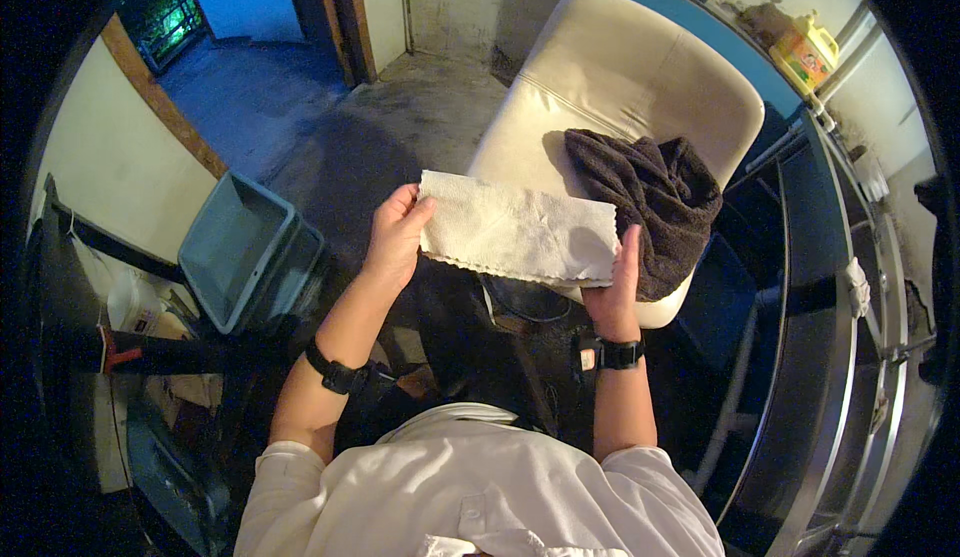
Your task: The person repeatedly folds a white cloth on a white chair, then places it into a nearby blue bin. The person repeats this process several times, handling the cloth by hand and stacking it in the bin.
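A folded white cloth (517,227) with scalloped edges is stretched out in front of me, held at both ends. My left hand (399,234) pinches its left end, thumb on top. At the other end, my right hand (616,283) grips the lower right corner, with the thumb pointing up along the edge and the other fingers hidden beneath. Just beyond the right hand, a crumpled dark brown towel (652,197) lies on the seat of a cream padded chair (637,54). The cloth hangs in the air before the chair's near edge.
Blue-grey plastic bins (232,249) stand on the left, and another bin (176,474) is at lower left. Along the right runs a metal-edged sink or counter (840,377). A yellow jug (810,50) sits at upper right. A doorway with a wooden frame (349,24) is at the back.
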### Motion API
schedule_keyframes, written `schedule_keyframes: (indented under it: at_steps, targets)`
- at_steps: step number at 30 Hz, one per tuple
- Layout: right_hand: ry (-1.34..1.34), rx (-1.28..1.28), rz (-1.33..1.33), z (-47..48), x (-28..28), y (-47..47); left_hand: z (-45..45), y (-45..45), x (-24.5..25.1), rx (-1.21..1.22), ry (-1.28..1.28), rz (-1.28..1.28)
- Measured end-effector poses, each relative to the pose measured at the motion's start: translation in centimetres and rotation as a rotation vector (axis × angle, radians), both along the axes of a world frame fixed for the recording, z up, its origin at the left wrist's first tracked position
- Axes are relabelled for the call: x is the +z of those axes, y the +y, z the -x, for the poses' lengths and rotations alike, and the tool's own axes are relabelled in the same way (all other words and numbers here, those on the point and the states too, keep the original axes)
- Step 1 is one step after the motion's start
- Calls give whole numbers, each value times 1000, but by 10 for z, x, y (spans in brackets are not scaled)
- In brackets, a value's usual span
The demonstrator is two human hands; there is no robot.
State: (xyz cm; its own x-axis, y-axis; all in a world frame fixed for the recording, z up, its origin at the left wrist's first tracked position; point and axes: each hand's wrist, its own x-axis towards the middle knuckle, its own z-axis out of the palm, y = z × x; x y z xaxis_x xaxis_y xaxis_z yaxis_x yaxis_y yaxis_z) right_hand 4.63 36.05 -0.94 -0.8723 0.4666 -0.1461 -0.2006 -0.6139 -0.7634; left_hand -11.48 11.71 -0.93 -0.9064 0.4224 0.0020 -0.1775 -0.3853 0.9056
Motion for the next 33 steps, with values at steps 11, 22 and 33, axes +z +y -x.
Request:
schedule_keyframes:
  at_steps: [11, 22, 33]
  targets:
    - [-212, -282, -828, 29, -8, 27, 47, 22, -15, 315, 367, 575]
    - [-255, -343, -880, 22, -23, 41, 2, 97, -11, -104, 1358, 845]
    - [-488, -319, -1523, -7, -17, 19, 16, 97, -26, -71, 1453, 964]
